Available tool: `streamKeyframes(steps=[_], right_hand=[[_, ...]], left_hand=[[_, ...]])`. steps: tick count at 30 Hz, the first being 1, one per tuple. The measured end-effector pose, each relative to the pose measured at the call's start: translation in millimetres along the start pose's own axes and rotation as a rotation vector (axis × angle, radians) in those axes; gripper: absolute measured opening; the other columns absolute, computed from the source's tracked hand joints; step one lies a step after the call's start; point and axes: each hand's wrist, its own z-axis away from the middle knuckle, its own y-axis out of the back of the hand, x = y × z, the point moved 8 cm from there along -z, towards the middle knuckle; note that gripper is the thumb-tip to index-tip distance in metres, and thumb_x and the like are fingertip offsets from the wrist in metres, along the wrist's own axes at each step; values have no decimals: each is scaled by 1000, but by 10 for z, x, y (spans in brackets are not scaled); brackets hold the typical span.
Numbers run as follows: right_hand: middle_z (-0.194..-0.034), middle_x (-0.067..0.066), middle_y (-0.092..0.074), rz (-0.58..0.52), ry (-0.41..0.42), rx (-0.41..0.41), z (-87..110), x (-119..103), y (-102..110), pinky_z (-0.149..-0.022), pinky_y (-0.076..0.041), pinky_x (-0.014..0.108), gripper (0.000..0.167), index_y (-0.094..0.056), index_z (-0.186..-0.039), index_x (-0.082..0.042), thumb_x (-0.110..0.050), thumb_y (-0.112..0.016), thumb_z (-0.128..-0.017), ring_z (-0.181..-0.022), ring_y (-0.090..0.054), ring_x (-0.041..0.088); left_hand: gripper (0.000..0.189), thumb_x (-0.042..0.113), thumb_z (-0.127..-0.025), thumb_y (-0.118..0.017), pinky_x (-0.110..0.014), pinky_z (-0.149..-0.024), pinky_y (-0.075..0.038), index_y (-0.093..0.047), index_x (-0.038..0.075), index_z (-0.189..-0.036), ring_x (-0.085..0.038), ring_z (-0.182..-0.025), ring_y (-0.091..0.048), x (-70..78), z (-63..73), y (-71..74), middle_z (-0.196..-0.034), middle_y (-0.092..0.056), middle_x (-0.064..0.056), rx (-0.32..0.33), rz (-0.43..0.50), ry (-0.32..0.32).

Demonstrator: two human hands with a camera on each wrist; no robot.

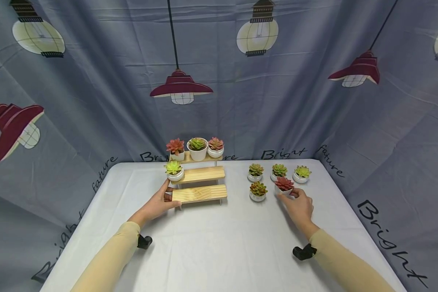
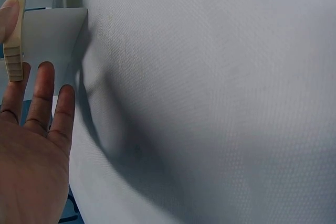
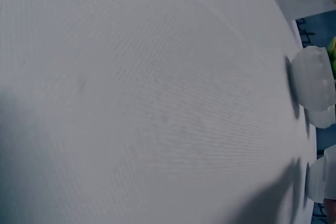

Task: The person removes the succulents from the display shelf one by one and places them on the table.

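My left hand (image 1: pixel 154 207) holds the left end of the lowest step of a three-tier wooden plant stand (image 1: pixel 198 194). In the left wrist view the thumb (image 2: pixel 9 19) lies on one face of the board, with the other fingers stretched out on its far side. A potted red succulent (image 1: pixel 284 184) is pinched by its white pot between the thumb and fingers of my right hand (image 1: pixel 299 206). At the right wrist view's edge, part of that white pot (image 3: pixel 330 169) shows, with a fingertip under it.
Three potted succulents fill the top tier, including a green one (image 1: pixel 197 149). A yellow-green succulent (image 1: pixel 174 170) stands at the middle tier's left end. Several more potted succulents, among them a brownish-green one (image 1: pixel 258 190), stand on the white-covered table (image 1: pixel 219 247), left of and behind the right hand.
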Motion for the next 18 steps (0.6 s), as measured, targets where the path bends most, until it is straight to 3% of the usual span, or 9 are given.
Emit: streamKeyframes(steps=[10,18], right_hand=[[-118,21,-65,36,-38,29,-19,113,-80,-103,-29,57,67,-56,-131,2,-42,-80,-87,-120,-43,41],[-121,23,-63,60,-70,19,-40,160,-136,-103,-27,59,71,-51,-137,4,-39,-79,-88,-121,-42,43]], left_hand=[[116,36,-91,-81,-41,-91,-50,7,18,-166,-25,-111,-57,13,1,-5,-145,-45,-16,-1,-2,0],[116,37,-91,-80,-38,-89,-50,8,17,-165,-25,-111,-57,18,5,-3,-145,-43,-17,-2,-6,1]])
